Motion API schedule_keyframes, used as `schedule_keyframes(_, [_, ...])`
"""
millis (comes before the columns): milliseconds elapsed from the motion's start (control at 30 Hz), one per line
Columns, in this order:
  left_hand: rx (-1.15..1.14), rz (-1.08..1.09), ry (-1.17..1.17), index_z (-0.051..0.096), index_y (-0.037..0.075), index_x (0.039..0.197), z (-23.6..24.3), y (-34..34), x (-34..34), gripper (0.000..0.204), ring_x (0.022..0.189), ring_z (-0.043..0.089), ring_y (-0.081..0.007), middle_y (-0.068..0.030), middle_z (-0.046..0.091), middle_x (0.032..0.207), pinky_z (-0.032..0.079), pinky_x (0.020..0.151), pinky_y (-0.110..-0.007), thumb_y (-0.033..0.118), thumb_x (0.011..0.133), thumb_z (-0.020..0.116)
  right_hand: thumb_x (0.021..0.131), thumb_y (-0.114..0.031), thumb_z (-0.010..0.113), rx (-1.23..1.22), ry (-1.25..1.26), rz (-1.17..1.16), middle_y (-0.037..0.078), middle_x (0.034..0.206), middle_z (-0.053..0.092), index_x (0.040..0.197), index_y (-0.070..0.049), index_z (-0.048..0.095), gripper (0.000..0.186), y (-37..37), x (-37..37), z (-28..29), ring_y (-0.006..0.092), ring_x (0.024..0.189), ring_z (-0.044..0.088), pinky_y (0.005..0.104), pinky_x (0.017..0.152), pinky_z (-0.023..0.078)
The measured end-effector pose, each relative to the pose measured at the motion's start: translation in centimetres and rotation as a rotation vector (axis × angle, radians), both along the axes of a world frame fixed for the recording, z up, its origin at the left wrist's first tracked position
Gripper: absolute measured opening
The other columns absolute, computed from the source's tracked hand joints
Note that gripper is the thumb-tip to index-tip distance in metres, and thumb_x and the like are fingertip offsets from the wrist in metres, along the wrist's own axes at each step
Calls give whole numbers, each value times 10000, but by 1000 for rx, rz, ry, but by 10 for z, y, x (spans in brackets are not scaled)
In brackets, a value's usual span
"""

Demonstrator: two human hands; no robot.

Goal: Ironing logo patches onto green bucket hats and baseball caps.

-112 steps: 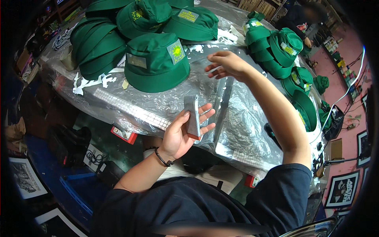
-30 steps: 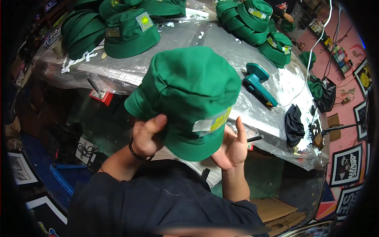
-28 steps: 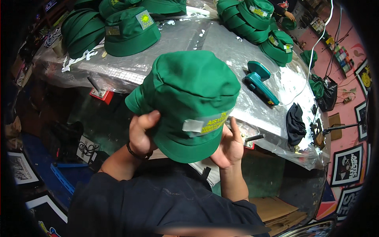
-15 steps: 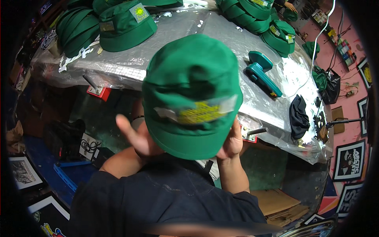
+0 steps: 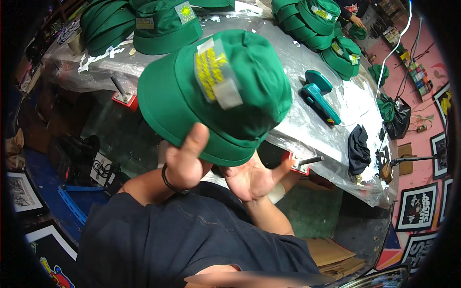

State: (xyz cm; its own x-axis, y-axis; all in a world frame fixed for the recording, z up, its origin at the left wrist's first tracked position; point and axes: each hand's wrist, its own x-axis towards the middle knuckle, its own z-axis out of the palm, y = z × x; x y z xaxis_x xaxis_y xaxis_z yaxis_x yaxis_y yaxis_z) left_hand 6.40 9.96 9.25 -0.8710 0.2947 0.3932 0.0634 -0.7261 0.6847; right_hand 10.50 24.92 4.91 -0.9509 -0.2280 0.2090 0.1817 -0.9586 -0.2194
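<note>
A green bucket hat (image 5: 254, 81) is held up in front of me, brim to the left, with a patch of yellow embroidery and pale backing (image 5: 211, 77) on its side. My left hand (image 5: 187, 161) grips the lower brim, thumb over it and fingers hidden. My right hand (image 5: 249, 180) is palm up under the hat, thumb spread out, fingertips hidden by the fabric. A teal handheld appliance (image 5: 321, 105) with a white cord lies on the plastic-covered table (image 5: 297, 62) to the right.
Stacked green hats (image 5: 302, 24) stand along the table's back and left. A black cloth (image 5: 358, 151) lies at the right. Red brackets with rods (image 5: 124, 100) sit at the near edge. A co-worker's hand (image 5: 356, 20) shows at top right. Framed pictures (image 5: 415, 206) line the pink wall.
The hat has turned from brim-toward-me to brim-left, its patch now running vertically. Earlier, my left hand held a grey, red-based object; now both hands are on the hat.
</note>
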Motion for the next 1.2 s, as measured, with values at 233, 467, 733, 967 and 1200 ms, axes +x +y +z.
schedule_keyframes(233, [-587,-88,404,587,-9,1243,6,-4,4,422,1224,515,-253,-142,579,1287,374,1049,-421,311,981,505,1029,-405,378,335,-206,-269,105,1457,455,1442,-80,390,526,34,2,9,280,1337,429,462,1116,326])
schedule_keyframes(467, [575,-439,-122,516,32,1327,-27,10,-2,524,1283,466,-291,-161,518,1352,308,1103,-494,416,972,477,1032,-351,398,151,0,-223,112,1444,468,1424,-115,420,459,54,2,-3,292,1342,429,485,1132,310])
schedule_keyframes(733, [441,-325,-110,282,-1,1454,-2,8,-14,580,1344,412,-336,-193,422,1447,305,1119,-544,271,974,462,1030,-283,431,301,-216,-339,33,1143,644,1285,-120,526,317,46,6,-2,96,675,475,226,590,414])
schedule_keyframes(967, [557,-494,-388,348,-37,1413,7,5,-13,525,1304,461,-375,-221,469,1407,338,1097,-576,232,972,441,1014,-208,468,277,-91,-304,43,1281,589,1368,-136,420,364,47,12,-8,148,931,635,262,623,467])
schedule_keyframes(1200, [350,-427,-508,332,-33,1424,17,-3,-5,538,1279,486,-381,-228,465,1406,348,1085,-585,214,958,441,1009,-172,481,358,-184,-288,74,1295,582,1368,-132,402,370,52,9,13,196,1004,657,334,752,549])
